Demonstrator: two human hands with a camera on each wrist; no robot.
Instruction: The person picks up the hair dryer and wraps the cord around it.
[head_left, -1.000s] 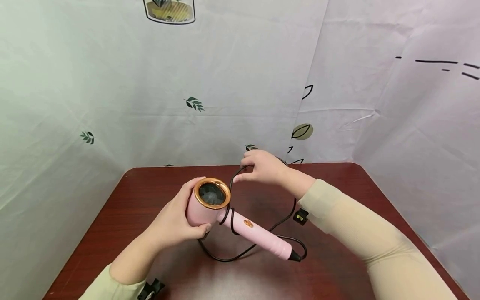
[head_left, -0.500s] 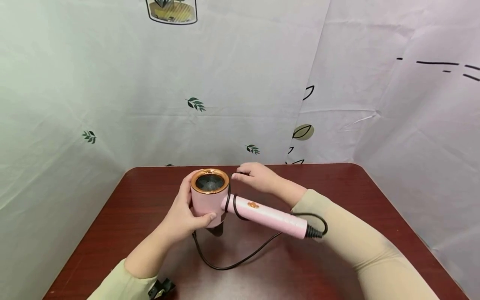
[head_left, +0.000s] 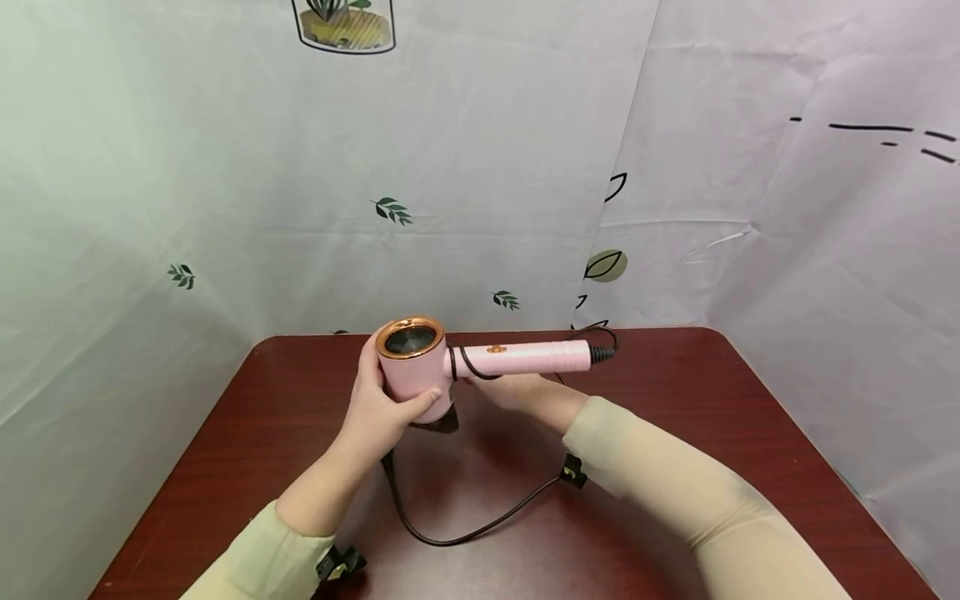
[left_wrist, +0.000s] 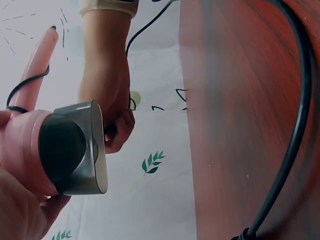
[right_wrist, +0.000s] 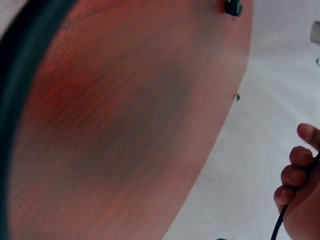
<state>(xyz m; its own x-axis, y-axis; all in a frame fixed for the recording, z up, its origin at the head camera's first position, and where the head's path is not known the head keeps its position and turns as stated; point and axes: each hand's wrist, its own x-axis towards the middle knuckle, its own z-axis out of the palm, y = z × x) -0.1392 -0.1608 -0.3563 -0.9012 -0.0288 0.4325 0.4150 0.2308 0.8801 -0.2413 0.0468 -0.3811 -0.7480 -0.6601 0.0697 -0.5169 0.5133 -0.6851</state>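
Aloft, pink hair dryer (head_left: 506,361) and black cord (head_left: 437,545).
Left hand (head_left: 377,417) grips the barrel (head_left: 412,377); right hand (left_wrist: 109,102), reaching behind the handle (head_left: 543,357), curls its fingers (right_wrist: 293,175) round the cord.

The left hand (head_left: 378,415) is raised in front of the person, curled into a wide grip, its thumb (head_left: 423,405) stretched out towards the right. The left forearm (head_left: 321,487) slants up and inward out of a pale sleeve (head_left: 270,546). Opposite, the right arm (head_left: 660,475) reaches in, bent, its hand partly hidden from above; side-on, I see the right hand (right_wrist: 302,200) with its fingers folded towards the palm.
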